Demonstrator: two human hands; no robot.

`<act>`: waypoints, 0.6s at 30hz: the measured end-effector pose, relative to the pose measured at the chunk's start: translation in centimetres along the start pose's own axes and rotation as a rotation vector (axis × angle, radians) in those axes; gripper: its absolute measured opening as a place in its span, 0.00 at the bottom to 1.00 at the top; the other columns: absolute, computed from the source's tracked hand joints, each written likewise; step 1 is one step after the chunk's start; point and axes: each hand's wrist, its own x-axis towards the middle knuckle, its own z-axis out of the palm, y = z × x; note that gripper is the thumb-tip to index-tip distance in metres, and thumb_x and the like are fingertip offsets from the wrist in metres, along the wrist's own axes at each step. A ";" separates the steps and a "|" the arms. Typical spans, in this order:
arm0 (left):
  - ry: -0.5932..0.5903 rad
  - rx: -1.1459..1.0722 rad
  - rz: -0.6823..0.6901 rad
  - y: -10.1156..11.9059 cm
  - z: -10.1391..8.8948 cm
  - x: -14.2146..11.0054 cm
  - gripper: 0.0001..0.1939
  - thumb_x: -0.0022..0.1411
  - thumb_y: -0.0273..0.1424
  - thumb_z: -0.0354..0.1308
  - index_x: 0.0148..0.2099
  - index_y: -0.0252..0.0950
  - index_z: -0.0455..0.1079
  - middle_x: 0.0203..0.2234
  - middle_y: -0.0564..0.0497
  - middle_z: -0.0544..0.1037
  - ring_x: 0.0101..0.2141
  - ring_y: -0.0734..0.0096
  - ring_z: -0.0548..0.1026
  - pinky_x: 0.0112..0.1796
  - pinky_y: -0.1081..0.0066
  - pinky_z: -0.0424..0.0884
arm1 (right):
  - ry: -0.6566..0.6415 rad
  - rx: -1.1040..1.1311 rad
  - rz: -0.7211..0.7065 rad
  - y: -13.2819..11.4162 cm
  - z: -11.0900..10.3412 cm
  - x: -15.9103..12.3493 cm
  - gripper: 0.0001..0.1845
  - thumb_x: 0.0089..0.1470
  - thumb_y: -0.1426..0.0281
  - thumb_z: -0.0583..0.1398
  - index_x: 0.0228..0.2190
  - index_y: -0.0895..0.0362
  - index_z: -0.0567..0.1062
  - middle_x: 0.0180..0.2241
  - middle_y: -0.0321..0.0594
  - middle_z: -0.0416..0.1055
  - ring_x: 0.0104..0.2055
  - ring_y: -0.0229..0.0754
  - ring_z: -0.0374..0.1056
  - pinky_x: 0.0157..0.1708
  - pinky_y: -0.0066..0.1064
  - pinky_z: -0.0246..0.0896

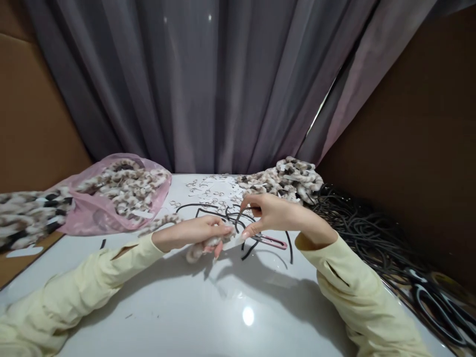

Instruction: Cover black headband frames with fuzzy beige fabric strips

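Observation:
My left hand (210, 229) is closed around a fluffy white-and-brown fur strip (194, 253), whose one end hangs below the fingers. A pale tuft of it shows past my thumb. Just to the right, my right hand (258, 215) is held with thumb and index finger apart, close to the tuft. A dark cord passes by those fingertips; I see no grip on it. Under and behind both hands, short black cords (290, 248) lie on the white table (178, 317). A pink-handled cutter (273, 241) lies just below my right hand.
A pink plastic bag (80, 213) full of fur pieces stands at the left, with more fur pieces (22, 215) beside it. Small metal rings (219, 193) are scattered at the back, near another fur pile (297, 176). Tangled black cords (357, 223) lie right, with scissors (435, 312) in front.

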 end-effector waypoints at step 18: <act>-0.080 -0.353 0.042 -0.7 -0.3 -0.4 0.12 0.59 0.39 0.53 0.32 0.34 0.65 0.26 0.50 0.76 0.22 0.80 0.66 0.20 0.80 0.59 | -0.214 0.183 -0.206 -0.4 1.0 0.3 0.13 0.53 0.70 0.57 0.35 0.65 0.78 0.25 0.39 0.73 0.22 0.31 0.58 0.22 0.22 0.53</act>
